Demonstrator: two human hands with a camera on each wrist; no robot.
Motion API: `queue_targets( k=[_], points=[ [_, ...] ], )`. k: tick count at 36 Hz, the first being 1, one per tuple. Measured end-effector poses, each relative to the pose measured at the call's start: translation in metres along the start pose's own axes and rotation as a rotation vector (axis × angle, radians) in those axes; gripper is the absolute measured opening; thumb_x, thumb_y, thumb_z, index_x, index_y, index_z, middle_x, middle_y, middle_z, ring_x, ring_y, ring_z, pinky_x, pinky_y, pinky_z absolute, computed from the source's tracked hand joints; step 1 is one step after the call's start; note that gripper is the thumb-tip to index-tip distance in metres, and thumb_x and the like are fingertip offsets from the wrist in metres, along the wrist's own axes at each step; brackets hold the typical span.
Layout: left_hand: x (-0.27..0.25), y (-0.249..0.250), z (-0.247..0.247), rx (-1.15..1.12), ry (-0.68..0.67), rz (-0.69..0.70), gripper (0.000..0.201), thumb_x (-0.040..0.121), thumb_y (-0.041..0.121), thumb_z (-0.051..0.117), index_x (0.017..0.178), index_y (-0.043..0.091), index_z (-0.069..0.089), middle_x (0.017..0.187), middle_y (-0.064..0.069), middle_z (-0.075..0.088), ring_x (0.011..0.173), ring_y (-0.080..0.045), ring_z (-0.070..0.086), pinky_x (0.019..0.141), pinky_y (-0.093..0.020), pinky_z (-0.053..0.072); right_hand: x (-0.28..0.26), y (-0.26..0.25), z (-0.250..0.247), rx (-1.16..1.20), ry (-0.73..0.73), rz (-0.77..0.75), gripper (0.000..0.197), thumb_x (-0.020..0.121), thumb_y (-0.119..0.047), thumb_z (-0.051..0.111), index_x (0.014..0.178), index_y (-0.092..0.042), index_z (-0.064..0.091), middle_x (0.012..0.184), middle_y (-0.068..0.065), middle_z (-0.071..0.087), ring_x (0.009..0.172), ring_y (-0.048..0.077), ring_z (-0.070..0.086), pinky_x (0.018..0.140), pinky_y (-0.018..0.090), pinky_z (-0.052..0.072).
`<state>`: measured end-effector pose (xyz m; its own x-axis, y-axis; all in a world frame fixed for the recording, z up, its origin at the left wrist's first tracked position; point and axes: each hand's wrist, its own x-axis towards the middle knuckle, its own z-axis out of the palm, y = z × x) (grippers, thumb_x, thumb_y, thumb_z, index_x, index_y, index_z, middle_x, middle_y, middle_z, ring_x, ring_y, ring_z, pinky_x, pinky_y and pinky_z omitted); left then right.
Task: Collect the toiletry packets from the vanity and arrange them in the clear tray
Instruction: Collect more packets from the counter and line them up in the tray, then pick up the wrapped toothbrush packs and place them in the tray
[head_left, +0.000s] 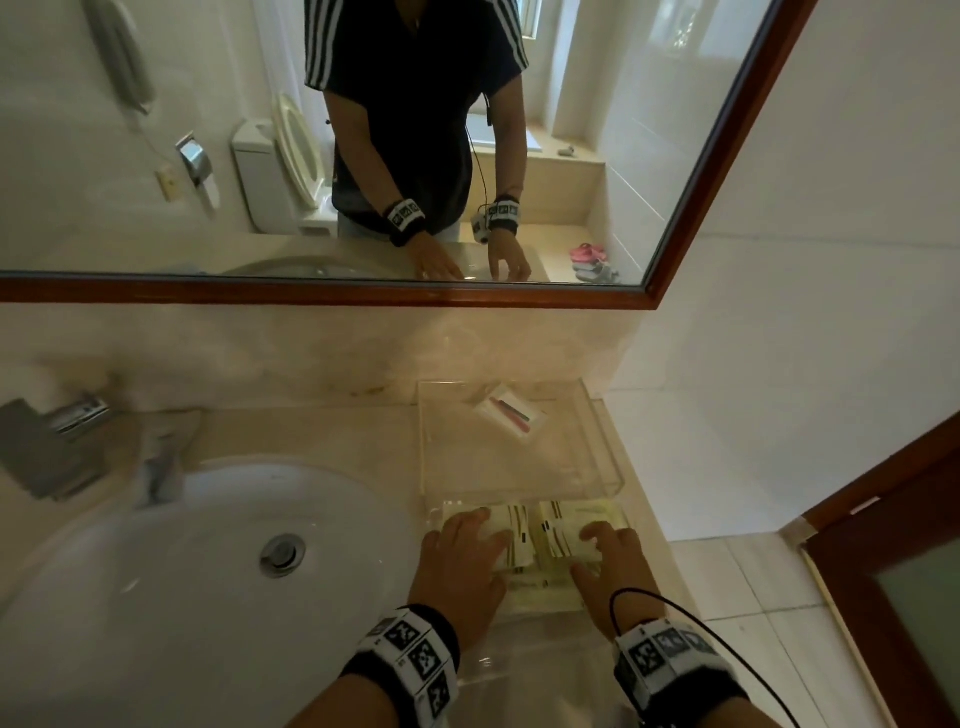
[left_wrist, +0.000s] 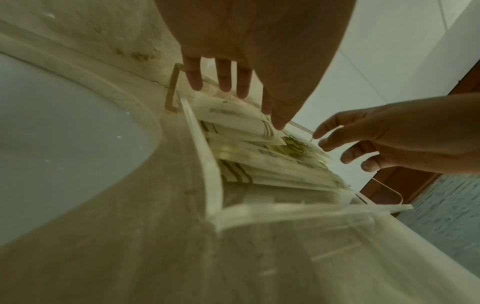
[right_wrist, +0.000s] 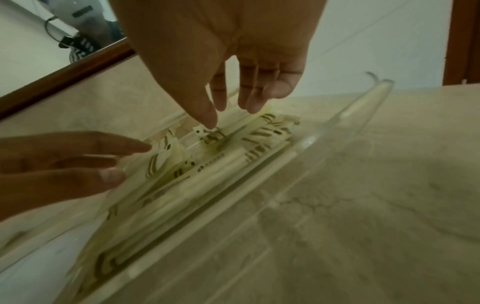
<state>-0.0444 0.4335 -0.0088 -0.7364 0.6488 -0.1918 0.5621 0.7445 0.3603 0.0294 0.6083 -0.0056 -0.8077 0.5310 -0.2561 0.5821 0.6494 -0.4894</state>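
Many packets (head_left: 540, 535) inside clear tray (head_left: 602, 447)

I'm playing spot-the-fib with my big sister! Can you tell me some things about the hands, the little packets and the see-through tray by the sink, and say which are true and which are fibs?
1. Both hands are over the packets in the near tray. True: the left hand and right hand reach in with straight fingers.
2. The far tray is packed full. False: it shows only one packet with a red strip.
3. The trays stand left of the sink. False: they stand to its right.
4. The mirror shows a toilet. True.
5. The right hand holds a toothbrush. False: it holds nothing.
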Motion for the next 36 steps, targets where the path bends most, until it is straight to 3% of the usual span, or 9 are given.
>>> queue_targets(
  k=[4,11,16,19,24,28,32,36],
  points=[
    [0.005,-0.002,0.004,0.04,-0.044,-0.021,0.047,0.093,0.038,0.039,0.14,0.038,0.029,0.155,0.006,0.018,0.141,-0.02,0.019,0.113,-0.045,0.017,0.005,-0.012,0.005,-0.026,-0.061,0.016,0.043,0.083,-0.022,0.059,0.125,-0.028,0.05,0.128,0.005,0.04,0.112,0.026,0.052,0.093,0.033,0.047],
    [0.002,-0.004,-0.006,0.041,-0.047,-0.026,0.049,0.094,0.042,0.037,0.141,0.037,0.026,0.157,0.003,0.015,0.143,-0.022,0.017,0.115,-0.048,0.015,0.003,-0.024,0.003,-0.07,-0.048,0.022,0.041,0.084,-0.025,0.059,0.124,-0.026,0.052,0.129,0.007,0.04,0.116,0.027,0.049,0.099,0.032,0.045],
    [-0.026,-0.034,-0.037,-0.022,0.062,-0.089,0.047,0.094,0.043,0.037,0.14,0.035,0.03,0.155,0.003,0.022,0.141,-0.02,0.022,0.113,-0.042,0.019,0.003,-0.075,0.005,-0.068,-0.109,-0.119,0.033,0.087,-0.025,0.057,0.119,-0.022,0.052,0.124,0.007,0.042,0.103,0.024,0.054,0.091,0.03,0.046],
    [-0.056,-0.069,-0.058,-0.077,0.081,-0.176,0.044,0.096,0.042,0.037,0.138,0.032,0.035,0.149,0.004,0.032,0.135,-0.02,0.031,0.112,-0.039,0.024,0.0,-0.123,0.019,-0.087,-0.213,-0.213,0.029,0.089,-0.027,0.056,0.117,-0.023,0.052,0.12,0.004,0.047,0.088,0.016,0.048,0.084,0.025,0.042],
    [-0.119,-0.146,-0.095,-0.055,0.132,-0.382,0.036,0.097,0.041,0.034,0.13,0.03,0.045,0.136,0.004,0.047,0.123,-0.021,0.045,0.108,-0.038,0.032,-0.028,-0.208,0.062,-0.097,-0.391,-0.36,0.015,0.09,-0.031,0.052,0.105,-0.027,0.053,0.114,0.001,0.056,0.089,0.013,0.049,0.078,0.022,0.039],
    [-0.173,-0.224,-0.117,-0.085,0.174,-0.543,0.038,0.097,0.043,0.035,0.132,0.031,0.042,0.139,0.005,0.044,0.127,-0.021,0.042,0.108,-0.037,0.029,-0.061,-0.283,0.109,-0.11,-0.498,-0.454,0.009,0.092,-0.029,0.047,0.099,-0.026,0.053,0.112,0.001,0.055,0.088,0.014,0.05,0.076,0.023,0.04],
    [-0.218,-0.295,-0.138,-0.088,0.212,-0.654,0.038,0.097,0.042,0.036,0.132,0.03,0.042,0.137,0.003,0.044,0.126,-0.022,0.042,0.106,-0.038,0.03,-0.088,-0.348,0.162,-0.134,-0.556,-0.55,0.012,0.09,-0.03,0.051,0.101,-0.027,0.054,0.103,-0.002,0.053,0.09,0.015,0.052,0.083,0.027,0.044],
    [-0.25,-0.364,-0.157,-0.083,0.225,-0.732,0.038,0.096,0.043,0.037,0.13,0.03,0.043,0.135,0.002,0.046,0.123,-0.024,0.045,0.103,-0.038,0.034,-0.109,-0.413,0.21,-0.174,-0.598,-0.634,0.009,0.089,-0.031,0.052,0.098,-0.028,0.05,0.113,0.001,0.059,0.1,0.018,0.057,0.086,0.027,0.044]
  ],
)
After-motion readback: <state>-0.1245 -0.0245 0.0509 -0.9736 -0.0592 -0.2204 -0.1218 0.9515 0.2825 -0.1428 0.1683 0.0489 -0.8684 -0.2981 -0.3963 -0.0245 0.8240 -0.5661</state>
